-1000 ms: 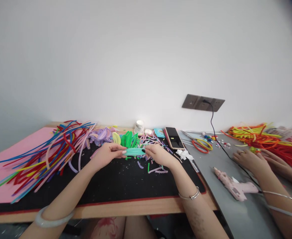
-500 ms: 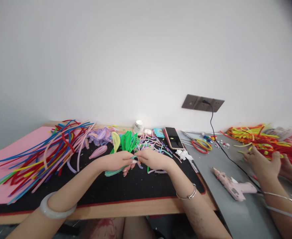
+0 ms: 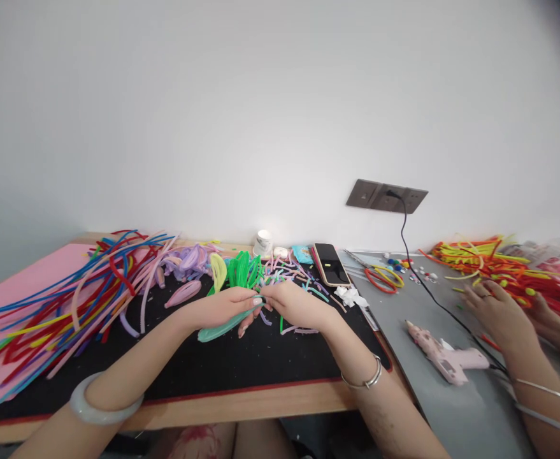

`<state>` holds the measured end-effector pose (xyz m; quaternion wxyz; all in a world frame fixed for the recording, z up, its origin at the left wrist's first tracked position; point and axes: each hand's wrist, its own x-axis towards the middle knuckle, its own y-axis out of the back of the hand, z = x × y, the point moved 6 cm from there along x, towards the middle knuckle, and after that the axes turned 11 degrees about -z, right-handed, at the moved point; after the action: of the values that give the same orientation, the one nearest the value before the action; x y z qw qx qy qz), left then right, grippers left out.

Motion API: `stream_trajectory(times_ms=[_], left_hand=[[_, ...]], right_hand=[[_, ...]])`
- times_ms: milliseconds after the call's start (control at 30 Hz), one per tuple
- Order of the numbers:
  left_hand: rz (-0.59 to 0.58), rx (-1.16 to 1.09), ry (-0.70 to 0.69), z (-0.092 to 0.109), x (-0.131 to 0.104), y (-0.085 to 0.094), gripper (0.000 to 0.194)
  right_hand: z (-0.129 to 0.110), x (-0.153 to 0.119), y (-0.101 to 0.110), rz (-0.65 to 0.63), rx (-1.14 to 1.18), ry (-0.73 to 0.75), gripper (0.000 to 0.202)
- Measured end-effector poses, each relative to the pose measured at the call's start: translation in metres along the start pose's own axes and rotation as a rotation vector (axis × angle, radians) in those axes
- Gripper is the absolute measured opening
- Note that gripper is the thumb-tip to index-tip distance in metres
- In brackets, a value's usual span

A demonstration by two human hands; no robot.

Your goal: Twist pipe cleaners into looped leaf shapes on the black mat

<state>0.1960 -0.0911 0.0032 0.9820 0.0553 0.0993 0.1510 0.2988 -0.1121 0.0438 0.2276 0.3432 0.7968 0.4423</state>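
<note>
My left hand (image 3: 232, 307) and my right hand (image 3: 292, 303) meet fingertip to fingertip over the black mat. Both are pinched at one end of a mint-green pipe-cleaner petal (image 3: 220, 330), whose looped end sticks out below my left hand. The pinched end is largely hidden by the fingers. Just behind the hands lie a bunch of bright green pipe-cleaner loops (image 3: 244, 271), a pale yellow petal (image 3: 218, 273) and many short pastel pipe-cleaner pieces (image 3: 282, 273). A pink petal (image 3: 183, 294) rests behind my left forearm.
Long pipe cleaners (image 3: 93, 287) spread over a pink sheet (image 3: 35, 280) at left. A paper cup (image 3: 263, 243), a phone (image 3: 331, 265) and orange-handled scissors (image 3: 383, 278) stand or lie toward the wall. Right, a corded glue gun (image 3: 445, 357) lies near another person's hand (image 3: 502, 319).
My fingers have shifted slightly on the mint-green petal, and more of its loop shows. The view has moved a little. At right, the other person's hands have changed position.
</note>
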Motion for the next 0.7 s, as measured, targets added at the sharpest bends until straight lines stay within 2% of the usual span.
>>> stream_trajectory(times_ms=[133,333,467,567,633,700], left_hand=[[-0.041,-0.219,-0.009,-0.005,-0.001,-0.002,0.032],[-0.059,-0.317,-0.032,-0.015,-0.002,0.001,0.033],[-0.016,-0.352,-0.073,-0.017,0.000,0.006,0.035],[0.021,-0.407,-0.128,-0.015,0.005,0.008,0.037],[0.063,-0.366,-0.148,-0.013,0.007,0.008,0.037],[0.156,-0.196,-0.150,-0.008,0.005,0.011,0.036]], right_hand=[[-0.004,-0.002,-0.002,-0.006,0.025,0.036,0.020],[-0.004,-0.001,-0.011,0.026,-0.080,0.053,0.019],[0.004,0.006,-0.019,0.154,-0.338,-0.002,0.016],[0.008,0.009,-0.023,0.280,-0.494,0.017,0.019],[0.011,0.008,-0.022,0.346,-0.482,0.037,0.024],[0.014,0.006,-0.017,0.384,-0.337,0.051,0.025]])
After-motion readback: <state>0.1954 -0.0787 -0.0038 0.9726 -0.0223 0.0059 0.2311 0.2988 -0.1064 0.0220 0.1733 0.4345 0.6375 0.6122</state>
